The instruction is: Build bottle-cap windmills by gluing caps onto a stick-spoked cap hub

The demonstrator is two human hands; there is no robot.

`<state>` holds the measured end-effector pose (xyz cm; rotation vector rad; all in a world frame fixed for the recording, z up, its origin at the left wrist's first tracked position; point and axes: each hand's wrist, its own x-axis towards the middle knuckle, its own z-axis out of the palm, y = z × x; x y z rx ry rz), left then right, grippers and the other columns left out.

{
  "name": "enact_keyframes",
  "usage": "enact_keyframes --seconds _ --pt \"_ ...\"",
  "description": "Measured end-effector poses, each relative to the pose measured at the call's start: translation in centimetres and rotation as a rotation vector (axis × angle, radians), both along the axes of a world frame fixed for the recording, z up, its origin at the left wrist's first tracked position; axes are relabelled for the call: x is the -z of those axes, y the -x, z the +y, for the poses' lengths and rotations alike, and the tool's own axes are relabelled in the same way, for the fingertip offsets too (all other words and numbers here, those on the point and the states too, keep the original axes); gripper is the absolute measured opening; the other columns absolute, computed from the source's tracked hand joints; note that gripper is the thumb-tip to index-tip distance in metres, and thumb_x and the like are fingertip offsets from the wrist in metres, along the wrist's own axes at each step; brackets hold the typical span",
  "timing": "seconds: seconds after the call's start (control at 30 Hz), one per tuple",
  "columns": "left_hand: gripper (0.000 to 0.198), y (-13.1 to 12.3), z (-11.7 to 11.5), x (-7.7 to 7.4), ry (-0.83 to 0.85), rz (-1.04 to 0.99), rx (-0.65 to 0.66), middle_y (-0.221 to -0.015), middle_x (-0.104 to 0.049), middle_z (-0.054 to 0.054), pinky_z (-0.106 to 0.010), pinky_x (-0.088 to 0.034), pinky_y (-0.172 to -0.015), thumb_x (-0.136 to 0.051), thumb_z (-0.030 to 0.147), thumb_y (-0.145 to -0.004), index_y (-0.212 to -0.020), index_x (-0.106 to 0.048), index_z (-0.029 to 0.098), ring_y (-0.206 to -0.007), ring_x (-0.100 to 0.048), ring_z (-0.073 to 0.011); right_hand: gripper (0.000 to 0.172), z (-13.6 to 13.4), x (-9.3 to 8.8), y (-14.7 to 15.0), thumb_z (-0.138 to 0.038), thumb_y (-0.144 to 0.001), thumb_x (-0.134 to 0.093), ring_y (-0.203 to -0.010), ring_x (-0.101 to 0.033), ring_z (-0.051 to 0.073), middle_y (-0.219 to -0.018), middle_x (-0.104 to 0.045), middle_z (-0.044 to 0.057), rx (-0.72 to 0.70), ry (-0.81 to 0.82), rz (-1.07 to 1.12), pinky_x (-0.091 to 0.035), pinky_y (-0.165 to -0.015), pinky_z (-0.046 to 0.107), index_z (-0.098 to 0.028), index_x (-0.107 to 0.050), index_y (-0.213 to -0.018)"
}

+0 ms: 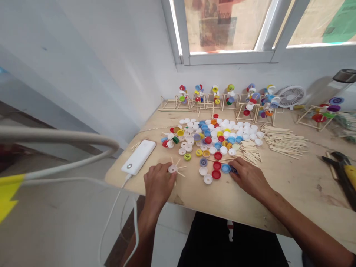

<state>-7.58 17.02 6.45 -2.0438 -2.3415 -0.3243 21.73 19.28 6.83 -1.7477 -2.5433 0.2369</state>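
Note:
My left hand (159, 181) is closed on a white bottle cap with sticks (172, 168) that spread out from it like spokes. At the right of a small group of caps, my right hand (248, 177) has its fingers closed on a dark blue bottle cap (234, 169), partly hidden by them. Beside it, a light blue cap (226, 168) lies on the table. Red caps (216, 174) and white caps (207, 179) lie between my hands. A finished-looking wheel of caps (170, 142) sits farther back on the left.
A large spread of bottle caps (222, 129) covers the middle of the wooden table (191, 196). Piles of sticks (286, 141) lie to its right. Stick frames with cap wheels (215, 98) line the wall. A white power bank (139, 157), a fan (291, 96) and a glue gun (340, 167) are nearby.

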Motion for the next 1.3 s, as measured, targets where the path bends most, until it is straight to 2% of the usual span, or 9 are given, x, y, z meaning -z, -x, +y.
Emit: enact_keyframes --seconds 0.1,0.23,0.3,0.4,0.5,0.67,0.83,1.1,1.3 --pt "0.032 1.0 0.5 0.0 0.037 0.036 -0.052 -0.101 -0.065 -0.010 -0.043 -0.042 -0.076 -0.051 0.028 -0.082 -0.111 -0.063 0.022 -0.097 -0.055 -0.0317 0.024 -0.1 0.0 0.0 -0.024 -0.091 -0.041 -0.094 -0.059 0.020 -0.110 -0.059 0.006 0.004 -0.011 -0.001 -0.043 -0.063 0.026 -0.022 -0.057 -0.109" --pt "0.038 -0.5 -0.1 0.2 -0.167 -0.006 -0.023 -0.110 -0.062 -0.013 -0.045 -0.043 -0.082 -0.048 0.025 -0.083 -0.119 -0.058 0.019 -0.103 -0.053 -0.0313 0.025 -0.5 0.0 -0.1 -0.025 -0.092 -0.041 -0.099 -0.058 0.020 -0.114 -0.058 0.007 -0.003 -0.047 0.016 -0.045 -0.067 0.027 -0.020 -0.056 -0.110" --pt "0.036 -2.3 -0.9 0.5 -0.241 -0.095 0.109 -0.110 -0.062 -0.013 -0.043 -0.043 -0.085 -0.048 0.025 -0.085 -0.118 -0.058 0.019 -0.104 -0.054 -0.0288 0.025 -0.8 0.1 -0.1 -0.026 -0.092 -0.040 -0.100 -0.057 0.021 -0.116 -0.057 0.008 -0.006 -0.061 0.036 -0.047 -0.070 0.028 -0.020 -0.056 -0.111" --pt "0.039 -5.3 -1.9 1.0 -0.195 -0.217 0.369 -0.117 -0.060 -0.012 -0.041 -0.043 -0.091 -0.053 0.028 -0.083 -0.120 -0.055 0.019 -0.109 -0.053 -0.0266 0.028 -1.2 0.2 0.0 -0.026 -0.092 -0.041 -0.101 -0.057 0.020 -0.118 -0.056 0.008 -0.017 -0.086 0.067 -0.048 -0.075 0.030 -0.021 -0.054 -0.116" --pt "0.044 -7.5 -2.1 1.6 -0.132 -0.221 0.458 -0.127 -0.055 -0.012 -0.043 -0.042 -0.092 -0.057 0.032 -0.081 -0.123 -0.053 0.021 -0.114 -0.050 -0.0291 0.030 -1.7 0.2 0.3 -0.024 -0.092 -0.042 -0.098 -0.058 0.020 -0.118 -0.056 0.008 -0.041 -0.094 0.060 -0.048 -0.076 0.031 -0.022 -0.054 -0.119" --pt "0.038 -8.3 -2.1 2.3 -0.098 -0.192 0.491 -0.131 -0.054 -0.010 -0.046 -0.041 -0.092 -0.056 0.026 -0.080 -0.118 -0.058 0.024 -0.117 -0.047 -0.0302 0.026 -1.9 0.2 -0.1 -0.026 -0.092 -0.043 -0.094 -0.060 0.019 -0.116 -0.057 0.008 -0.069 -0.105 0.097 -0.049 -0.074 0.030 -0.023 -0.060 -0.111" --pt "0.038 -8.8 -2.0 2.6 -0.189 -0.200 0.470 -0.132 -0.053 -0.011 -0.045 -0.039 -0.096 -0.056 0.027 -0.080 -0.118 -0.059 0.022 -0.120 -0.044 -0.0304 0.025 0.3 -0.3 -1.0 -0.023 -0.090 -0.046 -0.099 -0.058 0.020 -0.112 -0.060 0.008 0.026 -0.154 0.081 -0.047 -0.077 0.029 -0.022 -0.063 -0.109" --pt "0.029 -11.6 -0.7 3.1 -0.262 -0.203 0.612 -0.124 -0.059 -0.007 -0.049 -0.033 -0.097 -0.059 0.024 -0.079 -0.108 -0.062 0.024 -0.119 -0.045 -0.0294 0.020 2.8 -1.5 1.3 -0.024 -0.090 -0.047 -0.093 -0.057 0.022 -0.096 -0.064 0.009 -0.049 -0.061 -0.116 -0.041 -0.077 0.030 -0.017 -0.065 -0.093" --pt "0.015 -11.8 -0.6 3.8 -0.329 -0.238 0.601 -0.113 -0.065 -0.004 -0.047 -0.032 -0.096 -0.054 0.016 -0.082 -0.089 -0.065 0.023 -0.114 -0.050 -0.0262 0.019 3.7 -1.0 2.1 -0.020 -0.088 -0.046 -0.092 -0.058 0.023 -0.095 -0.065 0.010 -0.072 -0.033 -0.148 -0.041 -0.074 0.030 -0.016 -0.065 -0.092"
